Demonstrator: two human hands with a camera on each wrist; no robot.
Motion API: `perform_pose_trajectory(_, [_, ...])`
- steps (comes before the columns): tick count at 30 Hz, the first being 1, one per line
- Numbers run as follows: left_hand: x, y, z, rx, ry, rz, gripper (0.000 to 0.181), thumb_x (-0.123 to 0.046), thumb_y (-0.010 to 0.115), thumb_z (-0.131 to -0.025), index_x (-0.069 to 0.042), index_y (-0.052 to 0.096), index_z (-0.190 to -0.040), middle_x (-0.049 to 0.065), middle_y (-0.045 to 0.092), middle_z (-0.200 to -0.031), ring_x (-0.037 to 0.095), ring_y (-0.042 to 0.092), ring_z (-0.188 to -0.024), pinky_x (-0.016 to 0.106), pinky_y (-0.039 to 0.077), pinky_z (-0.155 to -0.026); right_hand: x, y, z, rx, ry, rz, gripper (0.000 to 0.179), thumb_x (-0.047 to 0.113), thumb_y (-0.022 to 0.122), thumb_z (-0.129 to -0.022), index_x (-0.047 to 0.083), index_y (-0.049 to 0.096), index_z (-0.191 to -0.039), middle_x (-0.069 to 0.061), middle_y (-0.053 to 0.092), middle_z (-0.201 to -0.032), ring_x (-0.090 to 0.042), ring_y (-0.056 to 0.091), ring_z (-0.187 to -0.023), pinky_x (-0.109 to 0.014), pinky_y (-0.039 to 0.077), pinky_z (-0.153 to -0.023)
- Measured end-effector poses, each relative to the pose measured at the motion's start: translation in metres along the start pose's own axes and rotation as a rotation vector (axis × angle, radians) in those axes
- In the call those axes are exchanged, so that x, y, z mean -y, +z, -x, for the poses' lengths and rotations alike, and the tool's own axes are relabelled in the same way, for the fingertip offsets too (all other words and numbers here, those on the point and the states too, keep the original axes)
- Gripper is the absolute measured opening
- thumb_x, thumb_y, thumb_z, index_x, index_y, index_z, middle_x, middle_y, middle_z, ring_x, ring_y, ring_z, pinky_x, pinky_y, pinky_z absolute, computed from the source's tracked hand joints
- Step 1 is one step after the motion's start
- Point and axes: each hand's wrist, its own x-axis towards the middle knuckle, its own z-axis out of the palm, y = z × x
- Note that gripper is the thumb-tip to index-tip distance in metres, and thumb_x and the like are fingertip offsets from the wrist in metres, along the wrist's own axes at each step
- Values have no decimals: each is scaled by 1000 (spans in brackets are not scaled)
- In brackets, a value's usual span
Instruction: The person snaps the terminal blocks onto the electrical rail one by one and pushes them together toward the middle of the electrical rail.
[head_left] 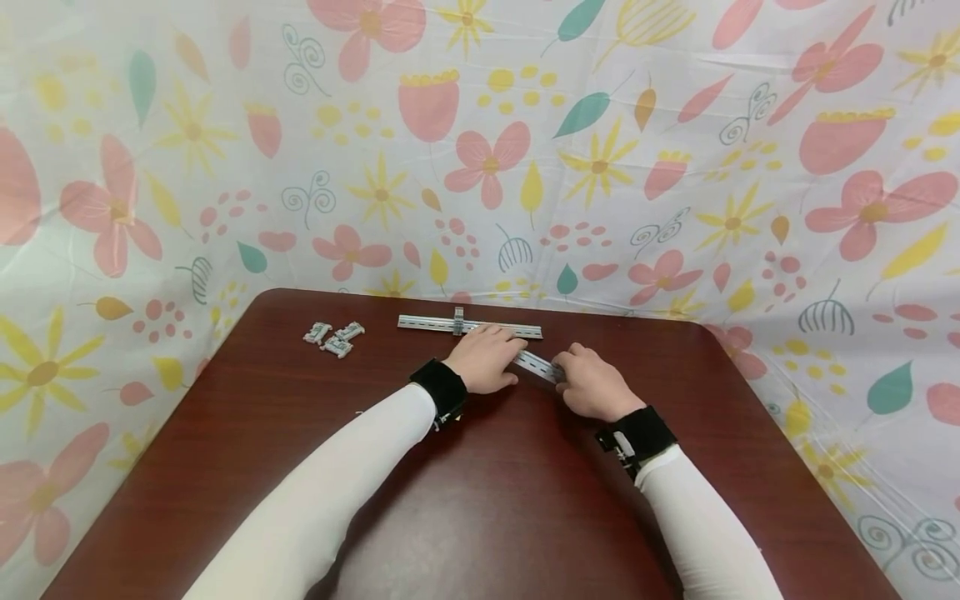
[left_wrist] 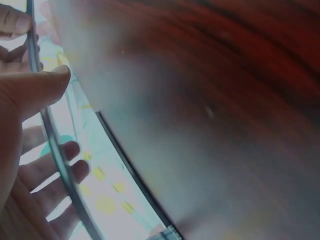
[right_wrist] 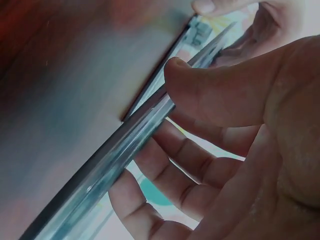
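Observation:
A slotted metal mounting rail (head_left: 535, 365) stretches between the two hands over the table. My left hand (head_left: 486, 358) covers its left end in the head view; the left wrist view shows the thumb (left_wrist: 45, 85) on one side of the rail and fingers on the other. Farther along, my right hand (head_left: 595, 385) grips the right end, its thumb (right_wrist: 215, 90) lying across the near face and its fingers behind. A second metal rail (head_left: 423, 322) lies at the back, carrying a small grey block (head_left: 458, 321), and the left hand overlaps its front edge in the head view.
Several small white-and-green clip-like pieces (head_left: 337, 343) lie at the back left of the dark wooden table (head_left: 480, 500). A flower-print cloth (head_left: 600, 167) hangs directly behind the table. A few tiny light bits show beside the left wrist.

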Motion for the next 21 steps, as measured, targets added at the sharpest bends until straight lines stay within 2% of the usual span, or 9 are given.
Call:
perform_pose_trajectory(5, [11,-2,14,0,-1,25,40,-40,79,-105,-20,75,-139,0,71,-125,21,64,-122,39,54,-102,11,5,-1,35,-40,15,31,3,76,-100,-2,73,-130,-15,62,-113,-34,61,-105,-51,57,-89])
perform_pose_trajectory(7, [15,-4,21,8,-3,42,32,-38,81,-104,-21,79,-132,-1,70,-116,20,65,-113,38,57,-92,15,6,-1,46,-50,18,31,3,76,-100,0,74,-130,-14,62,-112,-33,60,-104,-50,57,-87])
perform_pose_trajectory(10, [19,-9,31,45,-17,77,26,-38,85,-102,-23,81,-123,-2,67,-111,20,63,-109,39,57,-84,22,9,-1,71,-60,14,30,4,76,-100,2,74,-130,-12,61,-112,-32,60,-104,-48,56,-86])
perform_pose_trajectory(16, [27,-12,47,126,-53,126,27,-40,91,-95,-25,84,-115,-3,71,-115,20,66,-113,43,59,-89,33,16,0,105,-107,-18,29,3,77,-100,5,76,-129,-8,60,-111,-31,60,-106,-47,56,-87])
perform_pose_trajectory(21, [30,-16,62,157,-73,132,23,-38,93,-92,-24,85,-109,-4,71,-110,19,66,-106,43,58,-88,39,24,-3,113,-148,-50,29,5,79,-100,6,78,-129,-5,60,-109,-26,59,-103,-43,55,-88])
